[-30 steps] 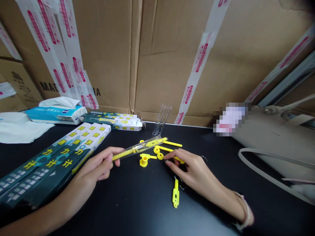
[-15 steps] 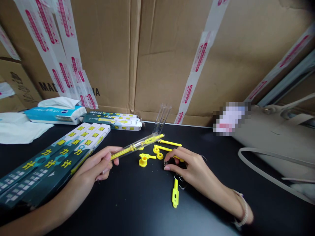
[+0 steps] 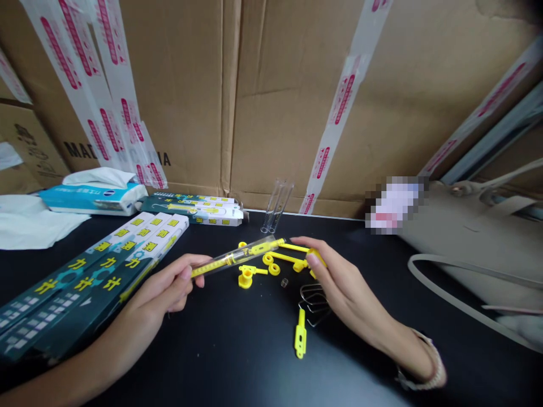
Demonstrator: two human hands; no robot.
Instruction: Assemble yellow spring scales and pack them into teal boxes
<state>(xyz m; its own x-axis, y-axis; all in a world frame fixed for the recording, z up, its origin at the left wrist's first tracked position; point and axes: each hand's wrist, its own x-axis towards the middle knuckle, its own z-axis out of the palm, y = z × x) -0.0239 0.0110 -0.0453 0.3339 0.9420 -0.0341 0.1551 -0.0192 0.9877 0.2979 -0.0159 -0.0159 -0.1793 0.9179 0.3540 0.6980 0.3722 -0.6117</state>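
Observation:
My left hand (image 3: 172, 282) is closed around the lower end of a spring scale (image 3: 233, 257), a clear tube with a marked yellow rod and a metal spring inside. The tube tilts up to the right, and a yellow tip sticks out of its far end. My right hand (image 3: 339, 282) has its index finger stretched towards that tip. A small yellow plastic part (image 3: 317, 257) shows between its thumb and fingers, mostly covered. Below lie a small loose spring (image 3: 284, 282), metal hooks (image 3: 314, 299) and a yellow hook piece (image 3: 300, 336).
Yellow rings (image 3: 274, 269), a yellow cap (image 3: 245, 278) and yellow rods (image 3: 283, 257) lie on the black table. Clear tubes (image 3: 275, 209) stand behind them. Printed boxes (image 3: 97, 265) and a tissue pack (image 3: 99, 198) are at left, a grey bag (image 3: 462, 243) at right.
My right hand has let go of the small spring, which now lies on the table. It has moved up and right, its index finger straightening. The left hand holds the scale almost still.

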